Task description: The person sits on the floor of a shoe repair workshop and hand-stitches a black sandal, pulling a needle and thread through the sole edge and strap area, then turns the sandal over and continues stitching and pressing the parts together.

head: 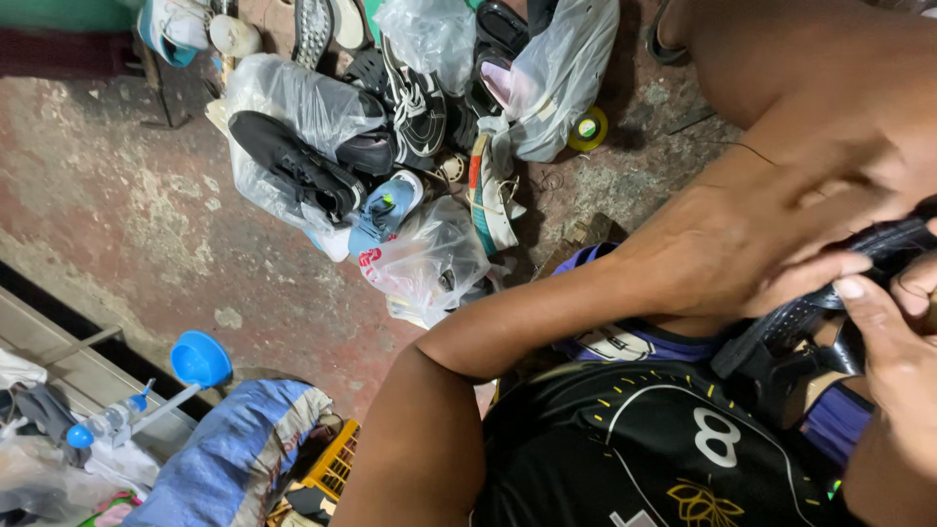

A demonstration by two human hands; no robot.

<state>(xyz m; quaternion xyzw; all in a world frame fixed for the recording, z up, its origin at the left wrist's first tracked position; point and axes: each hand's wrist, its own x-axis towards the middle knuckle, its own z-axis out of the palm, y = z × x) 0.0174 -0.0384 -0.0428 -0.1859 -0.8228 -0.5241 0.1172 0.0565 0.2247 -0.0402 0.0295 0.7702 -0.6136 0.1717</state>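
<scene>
Floor: bare concrete (146,224), stained red and grey, worn in patches.
Room: a metal ledge (68,366) runs along the 8 o'clock edge; a blue funnel (200,358) and a small bottle (107,420) rest beside it.
Shoe pile: at 12 o'clock, a heap of shoes, several in clear plastic bags (429,259); a black sneaker (293,161) lies on top at 11 o'clock, a light-blue shoe (388,207) just beside it.
Tape: a yellow roll (588,129) on the floor at 1 o'clock.
Bundle: blue and grey cloth (244,444) over a yellow crate (337,464) at 7 o'clock.
Sandal: a black sandal (781,342) at 3 o'clock, held over the lap above the black shirt (634,449).
Sandal axis: long axis runs from 8 o'clock up toward 2 o'clock; which end is the toe cannot be told.
Left hand: left hand (742,244) lies across the sandal's upper part, fingers curled loosely over it, touching.
Right hand: right hand (893,342) at the 3 o'clock edge, thumb pressed on the sandal, fingers bent round it; the grip is partly blurred.
</scene>
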